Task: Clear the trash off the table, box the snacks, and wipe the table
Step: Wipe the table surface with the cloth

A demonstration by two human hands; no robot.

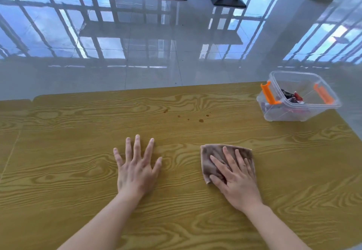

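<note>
The table (68,152) has a yellow-brown top with printed wood grain, smooth and a little shiny. Its far edge runs straight across the view, and behind it lies a glossy tiled floor (156,54) that mirrors the windows. The right edge slants down toward the near corner. The left hand (135,169) lies flat on the bare wood with its fingers spread wide and holds nothing. The right hand (237,179) presses flat, fingers straight, on a soft brown cloth (213,152) folded into a rough square. The two hands are apart, with bare wood between them. Between the hands and the far edge there is wide open surface, marked only by some small brown stains (201,120) well beyond the cloth. A clear plastic box (274,115) with rounded corners and two orange clips (268,93) stands open at the far right corner, close to both edges. Dark and red snacks (291,96) lie inside it.
</note>
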